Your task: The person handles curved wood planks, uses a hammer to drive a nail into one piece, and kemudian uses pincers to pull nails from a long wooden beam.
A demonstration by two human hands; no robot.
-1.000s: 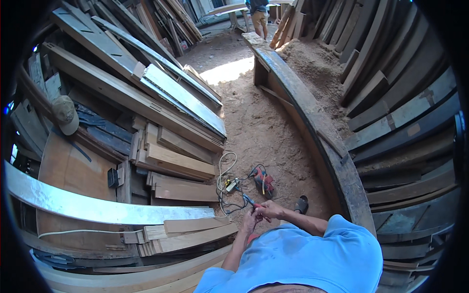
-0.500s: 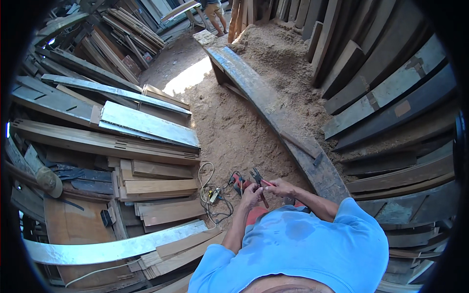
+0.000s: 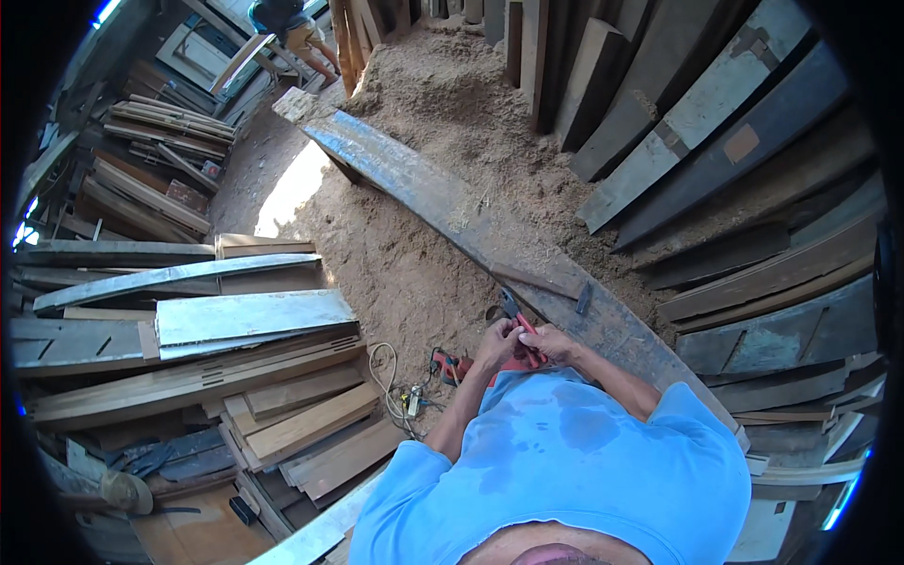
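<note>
Two hands meet just ahead of the blue shirt (image 3: pixel 593 452), close to the body, which probably steadies them. The right hand (image 3: pixel 556 346) has its fingers closed around the red handles of the pliers (image 3: pixel 510 303), whose dark head points up and away, likely to keep it in sight. The left hand (image 3: pixel 498 343) has its fingers bent beside the pliers; whether they pinch anything is too small to tell. Just past the left hand, a red power tool (image 3: pixel 451 368) lies on the floor (image 3: pixel 395 282) near a looped pale cable (image 3: pixel 373 363). The long desk (image 3: pixel 617 330) bears a wooden bar (image 3: pixel 535 280). Boards (image 3: pixel 306 414) lie stacked flat at left, seemingly to save room. Farthest off, a person (image 3: pixel 303 38) stands beside a plank (image 3: pixel 243 62).
</note>
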